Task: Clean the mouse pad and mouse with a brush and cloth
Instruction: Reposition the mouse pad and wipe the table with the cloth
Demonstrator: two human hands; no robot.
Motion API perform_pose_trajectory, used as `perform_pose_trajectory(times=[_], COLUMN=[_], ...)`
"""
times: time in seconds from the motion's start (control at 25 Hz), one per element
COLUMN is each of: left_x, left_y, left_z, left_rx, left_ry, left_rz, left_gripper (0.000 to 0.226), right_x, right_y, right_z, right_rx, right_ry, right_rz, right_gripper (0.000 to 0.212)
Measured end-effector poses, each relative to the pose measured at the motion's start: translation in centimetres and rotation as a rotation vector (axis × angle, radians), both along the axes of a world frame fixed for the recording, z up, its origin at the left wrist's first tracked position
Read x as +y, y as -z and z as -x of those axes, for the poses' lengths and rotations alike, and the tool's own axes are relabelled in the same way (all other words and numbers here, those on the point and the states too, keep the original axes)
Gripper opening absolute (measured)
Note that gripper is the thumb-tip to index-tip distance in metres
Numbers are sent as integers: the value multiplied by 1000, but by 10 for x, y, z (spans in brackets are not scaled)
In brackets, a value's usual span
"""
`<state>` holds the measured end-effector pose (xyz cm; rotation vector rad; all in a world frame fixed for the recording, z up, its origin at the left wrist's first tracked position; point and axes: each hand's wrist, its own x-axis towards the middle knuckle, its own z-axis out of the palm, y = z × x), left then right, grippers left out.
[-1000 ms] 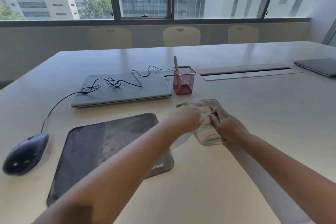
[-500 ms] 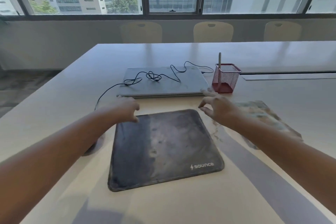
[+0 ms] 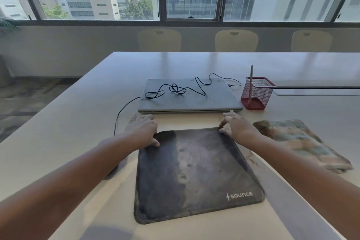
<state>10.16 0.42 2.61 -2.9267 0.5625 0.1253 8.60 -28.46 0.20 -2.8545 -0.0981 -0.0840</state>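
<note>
A dirty black mouse pad (image 3: 196, 177) lies on the table in front of me, a pale dusty streak down its middle. My left hand (image 3: 143, 129) grips its far left corner, thumb on top. My right hand (image 3: 236, 127) pinches the far right corner with curled fingers. The dark mouse (image 3: 112, 172) sits left of the pad, mostly hidden under my left forearm. A stained folded cloth (image 3: 300, 142) lies to the right of the pad. The brush handle (image 3: 251, 78) stands in a red mesh holder (image 3: 257, 93).
A shut grey laptop (image 3: 189, 97) lies just behind the pad, with the mouse cable (image 3: 175, 89) coiled on its lid. The table's left edge (image 3: 58, 107) runs diagonally at the left. Chairs (image 3: 236, 40) stand along the far side under the windows.
Both hands left the cloth, which now lies on the table at the right. They moved to the pad's far corners and took hold of them. My view turned left.
</note>
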Motion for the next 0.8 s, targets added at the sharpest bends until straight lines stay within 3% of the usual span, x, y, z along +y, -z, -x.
perform_pose_trajectory(times=[0.16,0.32,0.48,0.6,0.8], left_x=[5,15,17,15,2], left_y=[-4,-23,-39,-40,-26], left_z=[1,-8,-32,-54,-83], left_rx=[-85,-114,-201,-217,-254], left_ry=[57,28,-12,-94,-142], left_rz=[107,284,357,390,353], left_gripper=[20,18,15,15,7], right_x=[-4,-17,-15,-7,2], right_y=[-8,-37,-56,-51,-42], right_z=[5,6,-17,-45,-88], right_rx=[-52,-159,-207,-159,-13], right_ry=[-19,-33,-40,-2,118], right_rz=[-77,-160,-183,-185,-132], right_gripper=[15,4,11,6,21])
